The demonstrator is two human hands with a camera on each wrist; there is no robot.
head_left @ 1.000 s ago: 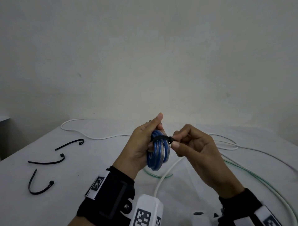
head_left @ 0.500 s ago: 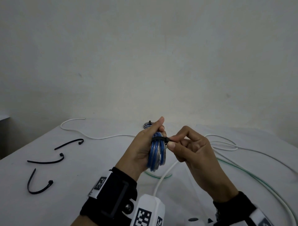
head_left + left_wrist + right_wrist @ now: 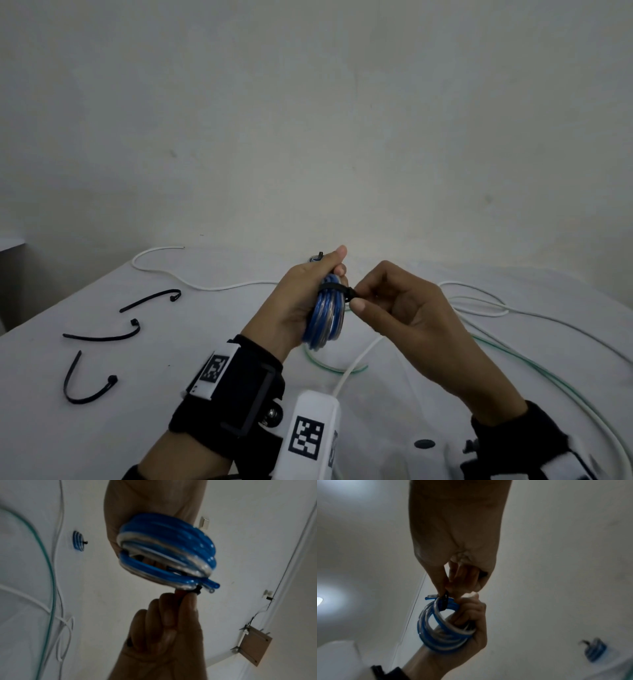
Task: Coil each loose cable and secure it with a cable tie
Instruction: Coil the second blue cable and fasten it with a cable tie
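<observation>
My left hand (image 3: 301, 301) grips a coil of blue and clear cable (image 3: 325, 318) above the table, thumb up. A black cable tie (image 3: 337, 288) wraps the coil's top. My right hand (image 3: 387, 308) pinches the tie's head end between thumb and forefinger, right beside the coil. In the left wrist view the coil (image 3: 168, 550) fills the middle, with the right hand's fingers (image 3: 171, 609) below it at the tie (image 3: 197, 590). The right wrist view shows the tie (image 3: 444, 601) looped over the coil (image 3: 441, 632).
Three loose black cable ties (image 3: 102, 337) lie on the white table (image 3: 137, 428) at the left. White cable (image 3: 219, 286) and green cable (image 3: 534, 373) sprawl over the back and right. Another tied blue coil (image 3: 315, 259) sits behind my left hand. A white box (image 3: 313, 428) lies near me.
Both hands have risen a little and shifted slightly left. The right hand's pinch stays at the tie, and the coil has turned more edge-on.
</observation>
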